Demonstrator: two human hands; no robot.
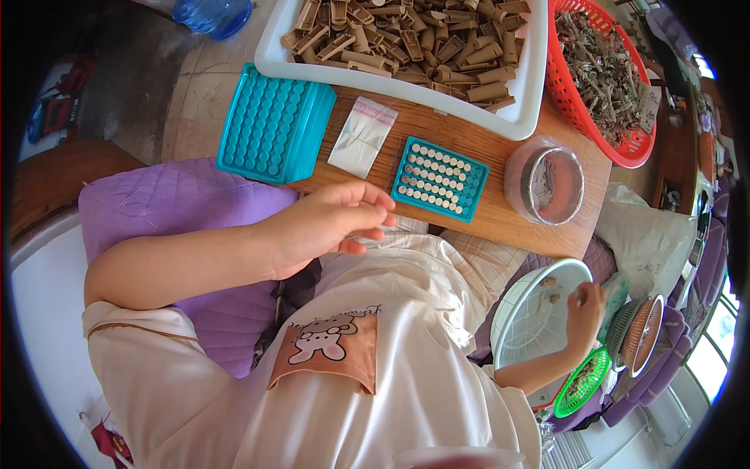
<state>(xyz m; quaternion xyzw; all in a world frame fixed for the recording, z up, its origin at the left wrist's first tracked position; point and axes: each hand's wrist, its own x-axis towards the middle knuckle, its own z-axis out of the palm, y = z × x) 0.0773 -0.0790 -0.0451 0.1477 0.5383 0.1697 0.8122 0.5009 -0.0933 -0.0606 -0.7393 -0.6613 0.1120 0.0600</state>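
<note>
My left hand (pixel 355 216) hovers at the near edge of the wooden table, fingers loosely bent and apart, with nothing visible in it. Just beyond its fingertips lies a small teal tray (pixel 478 205) holding rows of round whitish pieces, with some holes bare at its right side. Off to the right, my right hand (pixel 587 311) is raised at the rim of a pale green basin (pixel 512 344). Its fingers are curled together, and a small dark spot shows at the fingertips; what they hold is unclear. A few small brown bits (pixel 549 281) lie in the basin.
On the table stand a larger teal rack (pixel 266 125), clear plastic bags (pixel 363 137), a clear tub (pixel 544 181) and a white bin (pixel 531 102) of brown half-tube pieces. A red basket (pixel 574 105) of dry scraps sits far right. Green (pixel 582 383) and brown baskets (pixel 644 336) stand beyond my right hand.
</note>
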